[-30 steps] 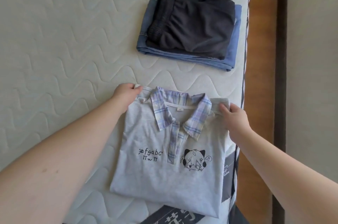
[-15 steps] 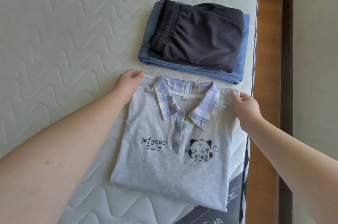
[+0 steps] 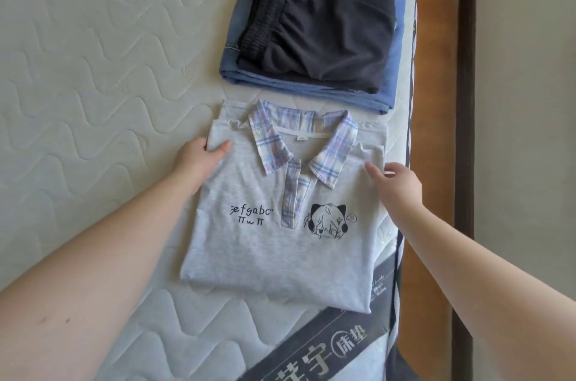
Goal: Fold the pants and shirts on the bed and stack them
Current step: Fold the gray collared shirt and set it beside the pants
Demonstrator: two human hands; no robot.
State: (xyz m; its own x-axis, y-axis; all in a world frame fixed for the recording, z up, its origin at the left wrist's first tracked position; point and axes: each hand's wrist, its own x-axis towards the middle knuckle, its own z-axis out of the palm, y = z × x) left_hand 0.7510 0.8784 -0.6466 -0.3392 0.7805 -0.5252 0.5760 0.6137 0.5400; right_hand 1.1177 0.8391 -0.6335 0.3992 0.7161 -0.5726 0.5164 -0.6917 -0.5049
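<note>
Showing a folded grey polo shirt (image 3: 280, 225) lying flat near the right edge of a quilted white mattress (image 3: 93, 69), just below a stack of black shorts (image 3: 318, 31) on folded blue jeans (image 3: 389, 75); compared with the frame half a second before, both hands have slid from the shoulder corners down the shirt's sides toward the viewer, and the shirt sits closer to the stack. Left hand (image 3: 199, 159) grips the shirt's left edge, thumb on top and fingers tucked beneath the fabric; right hand (image 3: 396, 184) rests at the right edge with its thumb on the cloth, and whether its fingers pinch the fabric cannot be told. Printed on the chest: "efgabc" above "TT w TT", and a cartoon cat-eared face beside the plaid placket; the collar is a lilac-and-blue plaid. A dark mattress label (image 3: 318, 349) at the lower edge carries large Chinese characters, only partly legible. Right of the mattress run a wooden bed frame (image 3: 436, 69) and a pale floor (image 3: 523, 100)
</note>
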